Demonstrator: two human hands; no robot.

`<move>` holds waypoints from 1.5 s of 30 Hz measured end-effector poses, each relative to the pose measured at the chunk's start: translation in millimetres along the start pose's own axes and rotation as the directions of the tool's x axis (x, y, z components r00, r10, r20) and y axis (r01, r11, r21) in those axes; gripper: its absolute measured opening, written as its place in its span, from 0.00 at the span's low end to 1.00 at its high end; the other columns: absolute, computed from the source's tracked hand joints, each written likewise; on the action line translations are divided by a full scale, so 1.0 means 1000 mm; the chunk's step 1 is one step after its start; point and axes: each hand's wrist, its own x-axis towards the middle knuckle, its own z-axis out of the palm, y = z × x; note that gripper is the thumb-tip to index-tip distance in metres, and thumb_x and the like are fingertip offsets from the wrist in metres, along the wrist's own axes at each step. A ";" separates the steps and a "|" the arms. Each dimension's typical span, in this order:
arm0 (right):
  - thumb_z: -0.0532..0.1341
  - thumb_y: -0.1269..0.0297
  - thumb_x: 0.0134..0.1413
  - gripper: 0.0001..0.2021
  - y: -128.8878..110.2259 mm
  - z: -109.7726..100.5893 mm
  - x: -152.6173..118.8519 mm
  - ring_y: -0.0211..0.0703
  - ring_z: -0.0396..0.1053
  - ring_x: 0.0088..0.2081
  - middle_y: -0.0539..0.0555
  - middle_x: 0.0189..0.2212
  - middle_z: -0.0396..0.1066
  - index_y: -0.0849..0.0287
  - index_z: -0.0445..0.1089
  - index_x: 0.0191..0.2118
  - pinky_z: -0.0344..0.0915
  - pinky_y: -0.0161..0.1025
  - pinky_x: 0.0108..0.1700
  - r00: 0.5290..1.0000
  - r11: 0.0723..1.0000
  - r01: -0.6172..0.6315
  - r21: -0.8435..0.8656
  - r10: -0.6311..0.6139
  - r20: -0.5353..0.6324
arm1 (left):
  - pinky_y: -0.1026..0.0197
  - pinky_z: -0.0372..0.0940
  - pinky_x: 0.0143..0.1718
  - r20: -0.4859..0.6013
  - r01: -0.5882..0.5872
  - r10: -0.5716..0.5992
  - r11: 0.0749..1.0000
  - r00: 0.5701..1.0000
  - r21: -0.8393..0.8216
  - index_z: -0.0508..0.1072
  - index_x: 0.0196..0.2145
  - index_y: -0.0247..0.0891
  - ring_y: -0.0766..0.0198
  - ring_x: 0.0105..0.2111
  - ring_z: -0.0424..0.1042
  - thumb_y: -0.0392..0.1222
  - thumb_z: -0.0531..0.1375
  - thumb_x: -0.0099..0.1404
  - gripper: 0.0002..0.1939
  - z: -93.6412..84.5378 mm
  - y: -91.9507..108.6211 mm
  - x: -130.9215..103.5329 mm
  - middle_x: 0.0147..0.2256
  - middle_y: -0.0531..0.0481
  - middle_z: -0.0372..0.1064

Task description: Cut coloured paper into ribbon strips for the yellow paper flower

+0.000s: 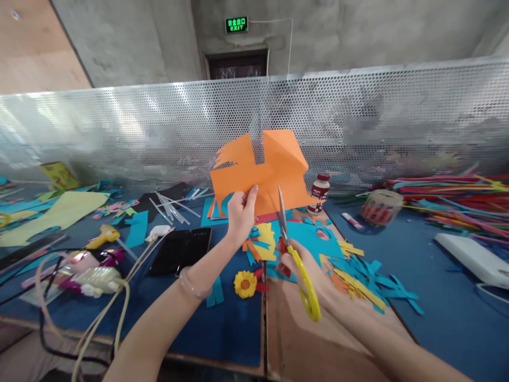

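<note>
My left hand (242, 215) pinches the lower edge of an orange sheet of paper (284, 159), thumb in front, and holds it up above the table. The sheet has ragged cut-outs and a notch in its top edge. In my right hand (304, 265) is a pair of scissors (283, 215) with yellow and red handles, blades pointing up in front of the sheet. Whether the blades touch the paper I cannot tell. Below lie a yellow paper flower (245, 284), a blue sheet (306, 239) and blue paper strips (374, 281).
To the left are a yellow glue gun (104, 236), a dark phone (194, 249) and tangled cables (123, 286). Rightward stand a dark red bottle (319, 193), a tape roll (382, 207), coloured pipe cleaners (465, 204) and a white device (473, 257). A perforated metal panel (159, 127) spans the back.
</note>
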 end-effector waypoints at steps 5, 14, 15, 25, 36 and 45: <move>0.54 0.60 0.49 0.08 0.005 0.002 0.003 0.34 0.56 0.24 0.44 0.24 0.55 0.57 0.56 0.33 0.56 0.35 0.27 1.000 0.998 0.002 0.063 -0.003 0.008 | 0.62 0.49 0.20 0.018 -0.022 0.022 1.000 1.000 0.007 0.50 0.17 0.40 0.70 0.18 0.50 0.51 0.57 0.65 0.25 0.001 0.005 -0.005 0.16 0.58 0.46; 0.58 0.60 0.51 0.09 0.021 0.007 0.006 0.33 0.54 0.25 0.45 0.26 0.56 0.57 0.57 0.34 0.55 0.35 0.28 0.999 0.983 0.030 0.183 -0.034 0.021 | 0.61 0.48 0.20 0.016 -0.029 0.030 1.000 0.999 -0.009 0.50 0.16 0.40 0.70 0.18 0.49 0.52 0.57 0.64 0.26 0.002 0.005 -0.008 0.15 0.57 0.45; 0.58 0.60 0.51 0.09 0.021 0.007 0.006 0.34 0.55 0.25 0.45 0.27 0.57 0.57 0.57 0.34 0.55 0.35 0.28 0.999 0.981 0.033 0.193 -0.038 0.020 | 0.61 0.48 0.20 0.017 -0.026 0.026 1.000 1.000 -0.010 0.50 0.16 0.40 0.70 0.18 0.48 0.52 0.58 0.64 0.27 0.002 0.005 -0.008 0.15 0.57 0.45; 0.59 0.60 0.49 0.10 0.025 0.007 0.009 0.35 0.56 0.25 0.46 0.27 0.58 0.57 0.59 0.34 0.55 0.35 0.27 0.998 0.985 0.061 0.164 -0.059 -0.018 | 0.61 0.48 0.21 0.049 -0.023 0.023 1.000 0.999 -0.005 0.50 0.16 0.39 0.70 0.18 0.49 0.52 0.56 0.65 0.26 0.002 0.004 -0.011 0.16 0.57 0.45; 0.60 0.59 0.46 0.10 0.016 0.007 0.007 0.36 0.58 0.24 0.46 0.25 0.60 0.57 0.60 0.32 0.58 0.35 0.28 0.998 0.983 0.053 0.176 -0.046 -0.045 | 0.60 0.48 0.21 0.049 0.001 0.000 1.000 0.999 -0.026 0.51 0.17 0.40 0.70 0.18 0.51 0.55 0.57 0.64 0.26 0.002 0.002 -0.012 0.16 0.57 0.46; 0.58 0.59 0.49 0.10 0.020 0.008 0.008 0.37 0.59 0.28 0.47 0.27 0.61 0.58 0.61 0.33 0.59 0.37 0.31 0.994 0.994 0.083 0.071 -0.077 -0.080 | 0.62 0.48 0.19 0.072 0.032 -0.027 0.997 0.997 -0.076 0.50 0.17 0.40 0.71 0.17 0.51 0.55 0.56 0.64 0.26 0.003 0.003 -0.013 0.16 0.57 0.46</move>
